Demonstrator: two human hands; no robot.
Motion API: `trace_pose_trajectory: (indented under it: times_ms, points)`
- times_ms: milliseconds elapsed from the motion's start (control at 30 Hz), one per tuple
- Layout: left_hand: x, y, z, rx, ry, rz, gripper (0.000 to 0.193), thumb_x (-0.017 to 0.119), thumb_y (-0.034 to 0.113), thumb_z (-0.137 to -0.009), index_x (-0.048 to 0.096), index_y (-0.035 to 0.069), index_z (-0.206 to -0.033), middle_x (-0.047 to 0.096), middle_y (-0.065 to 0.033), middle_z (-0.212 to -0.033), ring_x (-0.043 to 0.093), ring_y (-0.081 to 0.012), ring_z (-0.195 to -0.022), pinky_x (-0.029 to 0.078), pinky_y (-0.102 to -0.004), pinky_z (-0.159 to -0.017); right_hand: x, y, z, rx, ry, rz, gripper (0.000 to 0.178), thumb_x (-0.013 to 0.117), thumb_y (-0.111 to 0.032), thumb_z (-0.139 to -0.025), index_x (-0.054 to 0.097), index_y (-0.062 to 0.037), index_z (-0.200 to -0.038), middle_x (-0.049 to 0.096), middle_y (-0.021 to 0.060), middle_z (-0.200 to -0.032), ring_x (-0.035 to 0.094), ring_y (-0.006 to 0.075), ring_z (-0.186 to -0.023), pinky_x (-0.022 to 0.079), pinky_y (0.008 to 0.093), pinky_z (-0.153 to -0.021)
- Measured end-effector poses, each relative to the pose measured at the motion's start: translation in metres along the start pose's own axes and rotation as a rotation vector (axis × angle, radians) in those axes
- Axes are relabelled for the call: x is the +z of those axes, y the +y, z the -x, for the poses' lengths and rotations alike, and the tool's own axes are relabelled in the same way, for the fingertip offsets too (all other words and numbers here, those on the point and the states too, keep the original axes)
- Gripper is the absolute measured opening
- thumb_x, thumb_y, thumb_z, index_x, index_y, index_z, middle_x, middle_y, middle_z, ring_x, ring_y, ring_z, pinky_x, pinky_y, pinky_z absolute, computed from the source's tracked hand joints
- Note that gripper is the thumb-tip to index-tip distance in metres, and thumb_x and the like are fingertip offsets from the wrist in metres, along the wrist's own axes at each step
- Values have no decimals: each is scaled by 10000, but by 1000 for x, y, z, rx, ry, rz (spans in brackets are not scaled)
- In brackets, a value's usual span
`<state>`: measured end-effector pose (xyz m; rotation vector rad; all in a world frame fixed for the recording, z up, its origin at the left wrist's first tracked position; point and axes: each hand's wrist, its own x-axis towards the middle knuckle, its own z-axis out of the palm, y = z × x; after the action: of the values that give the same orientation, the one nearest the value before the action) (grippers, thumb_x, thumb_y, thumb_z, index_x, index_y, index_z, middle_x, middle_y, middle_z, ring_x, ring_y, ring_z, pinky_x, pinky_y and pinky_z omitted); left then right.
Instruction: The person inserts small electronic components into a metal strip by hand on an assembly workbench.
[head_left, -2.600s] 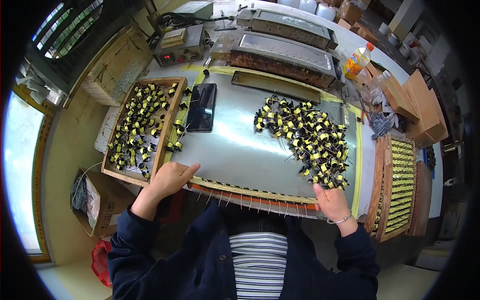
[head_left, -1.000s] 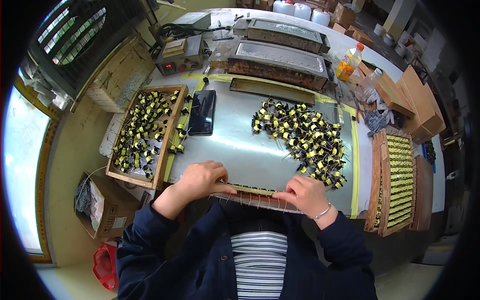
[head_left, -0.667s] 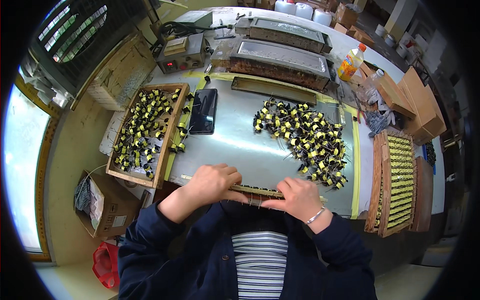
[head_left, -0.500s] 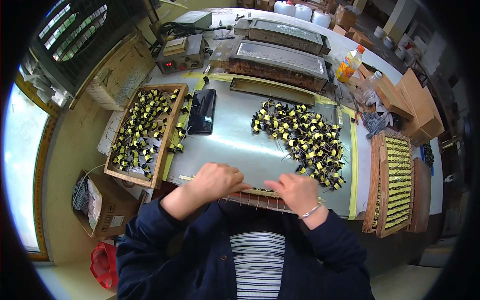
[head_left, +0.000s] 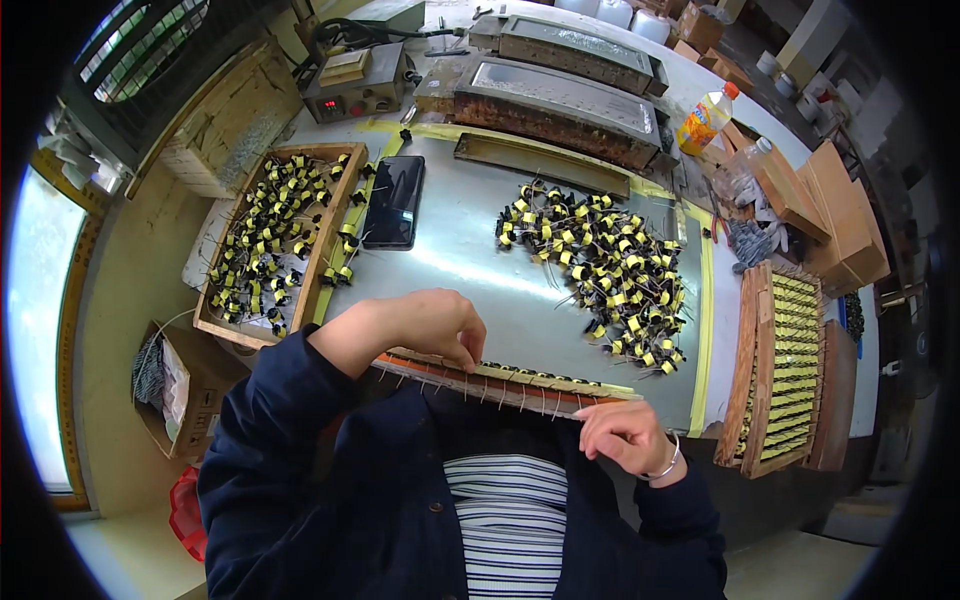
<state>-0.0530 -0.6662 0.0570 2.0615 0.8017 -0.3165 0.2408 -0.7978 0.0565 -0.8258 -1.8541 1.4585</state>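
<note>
A long narrow wooden strip [head_left: 520, 382] lies along the near edge of the grey metal bench [head_left: 470, 270], filled with a row of small yellow-and-black coil parts with thin wire leads. My left hand [head_left: 420, 325] rests on the strip's left half, fingertips pinched on a part in the row. My right hand [head_left: 625, 435] is at the strip's right end, below its edge, fingers curled around the wire leads there. A heap of loose yellow-and-black coil parts [head_left: 600, 265] lies on the bench beyond my right hand.
A wooden tray [head_left: 265, 240] of more coil parts sits at the left, a black phone [head_left: 392, 200] beside it. At the right stand wooden racks [head_left: 785, 370] with rows of parts. Metal machines [head_left: 560, 95], a control box [head_left: 355, 85] and an orange bottle [head_left: 705, 118] line the back.
Both hands came in from the strip's two ends toward its middle, then parted again. My left hand now pinches near the middle-left; my right hand has dropped to the right end.
</note>
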Motion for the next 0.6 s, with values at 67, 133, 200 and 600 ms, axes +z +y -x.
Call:
trace_pose_trajectory:
  times_ms: [67, 133, 200, 600]
  points:
    - [-2, 3, -2, -17, -2, 2, 194, 732, 289, -713, 710, 143, -839, 676, -34, -835, 637, -230, -816, 488, -356, -702, 0, 8, 3, 15, -44, 2, 188, 602, -136, -847, 621, -26, -696, 624, 53, -650, 615, 201, -624, 505, 394, -842]
    - [-4, 4, -5, -33, -1, 1, 192, 732, 288, -713, 709, 143, -837, 675, -34, -838, 635, -231, -817, 488, -356, -703, 2, 16, 8, 37, -105, 56, 190, 611, -146, -833, 610, -23, -689, 642, 48, -681, 637, 207, -664, 493, 407, -868]
    - [-4, 5, -9, -43, -11, 11, 193, 734, 290, -712, 708, 144, -836, 675, -32, -836, 635, -230, -813, 488, -356, -704, 7, 23, 11, 50, -89, 92, 170, 618, -134, -824, 614, -23, -695, 641, 48, -680, 635, 211, -660, 494, 407, -870]
    - [-3, 5, -3, -20, 14, 5, 190, 731, 277, -726, 710, 128, -842, 680, -54, -811, 643, -224, -764, 496, -338, -677, 23, 14, -23, -147, -110, -65, 132, 642, -97, -799, 610, -26, -693, 621, 43, -665, 625, 208, -665, 463, 435, -920]
